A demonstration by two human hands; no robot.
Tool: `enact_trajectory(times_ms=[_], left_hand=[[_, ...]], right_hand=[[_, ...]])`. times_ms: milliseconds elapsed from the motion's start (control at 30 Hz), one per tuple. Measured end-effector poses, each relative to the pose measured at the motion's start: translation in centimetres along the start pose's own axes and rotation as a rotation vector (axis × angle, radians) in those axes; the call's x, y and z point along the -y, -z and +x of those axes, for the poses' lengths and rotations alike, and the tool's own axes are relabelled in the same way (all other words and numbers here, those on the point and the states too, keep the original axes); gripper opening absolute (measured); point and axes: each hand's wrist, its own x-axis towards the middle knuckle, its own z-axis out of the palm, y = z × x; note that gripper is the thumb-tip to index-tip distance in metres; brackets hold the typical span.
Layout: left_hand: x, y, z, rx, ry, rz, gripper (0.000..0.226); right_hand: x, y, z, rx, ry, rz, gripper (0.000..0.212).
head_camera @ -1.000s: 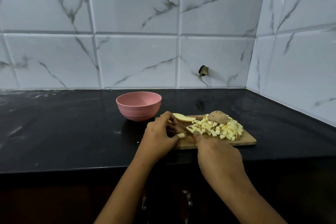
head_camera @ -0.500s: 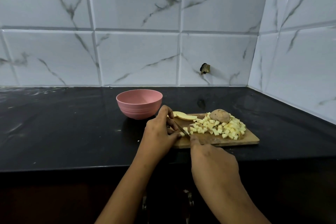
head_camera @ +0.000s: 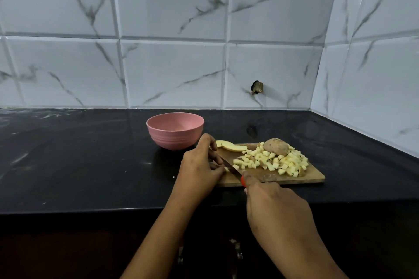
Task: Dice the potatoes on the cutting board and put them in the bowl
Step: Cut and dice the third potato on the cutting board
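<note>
A wooden cutting board [head_camera: 313, 176] lies on the black counter. On it is a heap of diced potato [head_camera: 274, 161], an unpeeled potato half [head_camera: 275, 146] behind the heap, and two pale slices [head_camera: 231, 147] at the far left. My left hand [head_camera: 199, 163] curls over a small potato piece at the board's left end; most of that piece is hidden under the fingers. My right hand [head_camera: 274, 206] grips a red-handled knife [head_camera: 231, 169], whose blade runs up-left against the left fingers. A pink bowl [head_camera: 175, 130] stands left of the board.
White marble tiles form the back wall and the right wall, meeting in a corner. A dark chipped hole [head_camera: 257, 87] marks the back wall. The counter's front edge [head_camera: 90, 210] runs below my forearms, with cabinet handles [head_camera: 235, 253] beneath.
The knife blade has slid back toward me along my left fingers. My right hand has pulled down and to the right. The left hand has stayed at the board's left end.
</note>
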Motion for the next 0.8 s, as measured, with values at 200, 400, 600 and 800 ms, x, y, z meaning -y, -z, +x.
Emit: enact_trajectory(times_ms=[200,400,600,800], left_hand=[[0.0,-0.1,0.0,-0.007,-0.001,-0.014,0.039],[0.0,0.0,-0.1,-0.033,0.018,-0.022,0.039],[-0.1,-0.1,-0.1,-0.009,0.015,0.023,0.041],[-0.2,-0.5,0.2,0.042,-0.037,0.093,0.036]], right_hand=[[1.4,-0.1,1.7,0.083,-0.017,-0.092,0.07],[0.6,-0.4,1.9,0.011,-0.022,-0.09,0.066],[-2.4,-0.3,2.2,-0.095,-0.099,0.097,0.045],[-7.5,1.8,3.5,0.136,-0.175,0.766,0.032]])
